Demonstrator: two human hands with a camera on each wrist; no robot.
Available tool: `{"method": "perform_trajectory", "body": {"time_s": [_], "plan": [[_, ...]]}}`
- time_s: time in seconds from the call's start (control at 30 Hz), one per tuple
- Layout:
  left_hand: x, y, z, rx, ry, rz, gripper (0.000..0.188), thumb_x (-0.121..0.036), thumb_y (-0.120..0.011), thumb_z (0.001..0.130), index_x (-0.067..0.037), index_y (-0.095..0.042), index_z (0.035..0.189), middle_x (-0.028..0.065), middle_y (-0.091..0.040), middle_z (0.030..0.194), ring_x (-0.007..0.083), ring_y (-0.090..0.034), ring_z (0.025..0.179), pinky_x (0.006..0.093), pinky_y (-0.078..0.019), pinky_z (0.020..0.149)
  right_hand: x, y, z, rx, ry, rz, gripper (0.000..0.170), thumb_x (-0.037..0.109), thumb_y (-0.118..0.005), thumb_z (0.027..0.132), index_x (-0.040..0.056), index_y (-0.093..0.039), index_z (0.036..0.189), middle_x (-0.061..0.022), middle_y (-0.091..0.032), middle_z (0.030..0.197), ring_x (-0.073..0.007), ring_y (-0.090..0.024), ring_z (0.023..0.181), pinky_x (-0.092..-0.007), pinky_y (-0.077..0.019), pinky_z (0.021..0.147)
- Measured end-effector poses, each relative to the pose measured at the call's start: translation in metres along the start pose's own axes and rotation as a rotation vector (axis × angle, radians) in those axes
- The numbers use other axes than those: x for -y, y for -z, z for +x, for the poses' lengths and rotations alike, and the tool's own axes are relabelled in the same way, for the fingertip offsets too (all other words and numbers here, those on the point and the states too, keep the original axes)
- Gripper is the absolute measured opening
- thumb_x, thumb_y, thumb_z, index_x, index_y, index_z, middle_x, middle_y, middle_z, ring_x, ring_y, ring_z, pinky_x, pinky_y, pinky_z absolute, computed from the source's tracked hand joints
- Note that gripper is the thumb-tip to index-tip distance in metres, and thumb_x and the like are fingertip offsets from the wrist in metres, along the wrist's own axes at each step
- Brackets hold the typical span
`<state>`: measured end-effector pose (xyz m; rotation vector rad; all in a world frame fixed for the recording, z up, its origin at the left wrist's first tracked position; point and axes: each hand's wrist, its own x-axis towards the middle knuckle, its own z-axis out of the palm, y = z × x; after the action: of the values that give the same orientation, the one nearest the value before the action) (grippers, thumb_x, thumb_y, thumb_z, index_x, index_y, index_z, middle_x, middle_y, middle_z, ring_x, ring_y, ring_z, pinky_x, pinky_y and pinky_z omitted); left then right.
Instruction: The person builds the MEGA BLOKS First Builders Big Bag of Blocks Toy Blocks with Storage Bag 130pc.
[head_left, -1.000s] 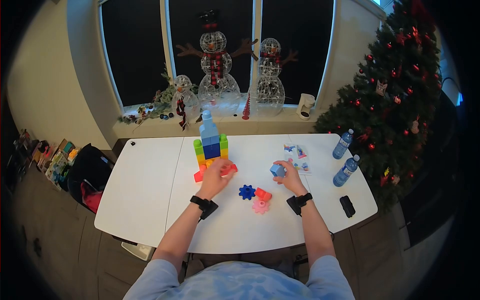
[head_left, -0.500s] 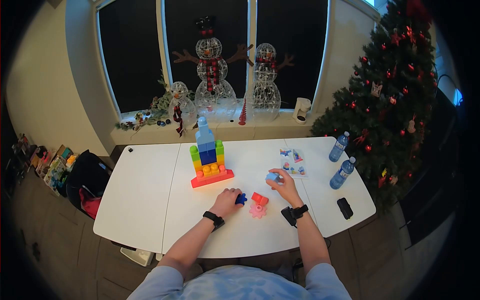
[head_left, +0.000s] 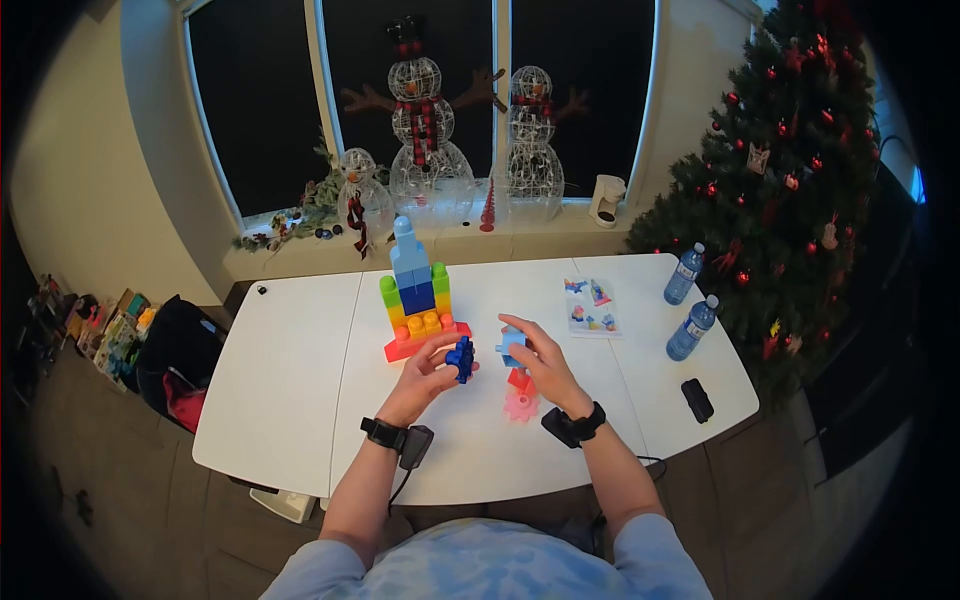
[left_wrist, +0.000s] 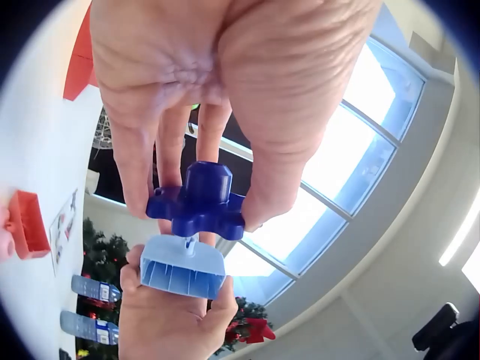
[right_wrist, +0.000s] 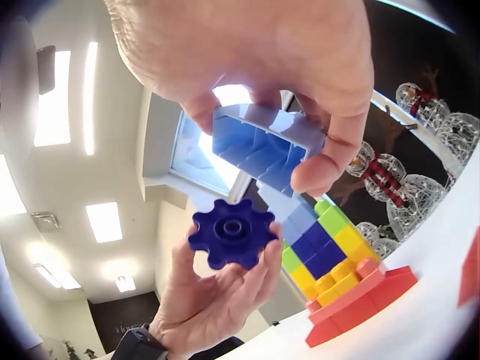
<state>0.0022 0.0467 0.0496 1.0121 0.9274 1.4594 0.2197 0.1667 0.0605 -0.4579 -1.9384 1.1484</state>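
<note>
The left hand [head_left: 413,388] pinches a dark blue gear piece [head_left: 460,360] by its edge, thumb on one side and fingers on the other. Facing it, the right hand [head_left: 553,373] holds a light blue block [head_left: 511,347] between thumb and fingers. In the left wrist view the block [left_wrist: 183,268] is close to the gear [left_wrist: 201,206]; whether they touch I cannot tell. The block's hollow underside shows in the right wrist view, where the gear [right_wrist: 233,233] is apart from it. A red block [head_left: 520,379] and a pink gear [head_left: 521,404] lie below the right hand.
A multicoloured block tower [head_left: 418,297] on a red base stands behind the left hand. Right of it lie a picture sheet [head_left: 594,308], two water bottles [head_left: 684,274] and a black case [head_left: 697,400] on the white table [head_left: 270,400].
The left hand moved from the tower down to the dark blue gear, took it and raised it. The right hand moved left with the light blue block, bringing it near the gear.
</note>
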Motion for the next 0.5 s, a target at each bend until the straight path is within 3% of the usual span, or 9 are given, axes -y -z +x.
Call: {"method": "perform_trajectory", "body": {"time_s": [0.1,0.13,0.27,0.37,0.5], "plan": [[-0.010,-0.010,-0.006,0.077,-0.024,-0.144,0.065,-0.010,-0.069,0.094,-0.010,-0.041,0.153,0.0115,-0.060,0.137,0.0242,-0.065,0.121,0.0378,-0.0524,0.104,0.019,-0.013,0.003,0.011,0.076,-0.011,0.045,0.014,-0.054,0.100,0.0085,-0.054,0.144,-0.0072,-0.059,0.123,-0.0111,-0.059,0.093,-0.0240,-0.0497,0.076],[-0.010,-0.011,-0.005,0.082,-0.025,-0.187,0.068,-0.010,-0.069,0.094,-0.011,-0.039,0.155,0.0116,-0.059,0.139,0.0246,-0.064,0.122,0.0390,-0.0518,0.105,0.033,-0.015,0.002,0.038,-0.007,0.020,0.046,0.014,-0.057,0.098,0.0072,-0.054,0.143,-0.0111,-0.059,0.123,-0.0178,-0.060,0.093,-0.0296,-0.0498,0.082],[-0.002,-0.010,-0.006,0.066,-0.061,-0.194,0.070,-0.011,-0.070,0.095,-0.012,-0.038,0.157,0.0096,-0.058,0.139,0.0231,-0.064,0.122,0.0387,-0.0513,0.106,0.039,-0.026,0.002,0.072,0.026,0.048,0.046,0.013,-0.056,0.098,0.0080,-0.054,0.144,-0.0112,-0.057,0.125,-0.0172,-0.060,0.092,-0.0298,-0.0498,0.082],[0.001,-0.009,-0.009,0.048,-0.039,-0.154,0.064,-0.009,-0.064,0.097,-0.008,-0.039,0.157,0.0076,-0.053,0.146,0.0208,-0.057,0.130,0.0445,-0.0495,0.110,0.039,-0.031,0.002,0.067,0.106,-0.020,0.048,0.013,-0.055,0.098,0.0088,-0.051,0.146,-0.0116,-0.055,0.126,-0.0172,-0.060,0.091,-0.0310,-0.0507,0.082],[0.002,-0.011,-0.013,0.049,-0.020,-0.104,0.064,-0.014,-0.066,0.100,-0.007,-0.038,0.157,0.0040,-0.051,0.149,0.0174,-0.056,0.130,0.0408,-0.0477,0.111,0.042,-0.032,0.002,0.115,0.112,-0.056,0.050,0.013,-0.052,0.098,0.0089,-0.048,0.148,-0.0146,-0.053,0.131,-0.0253,-0.058,0.113,-0.0355,-0.0465,0.099]]}}
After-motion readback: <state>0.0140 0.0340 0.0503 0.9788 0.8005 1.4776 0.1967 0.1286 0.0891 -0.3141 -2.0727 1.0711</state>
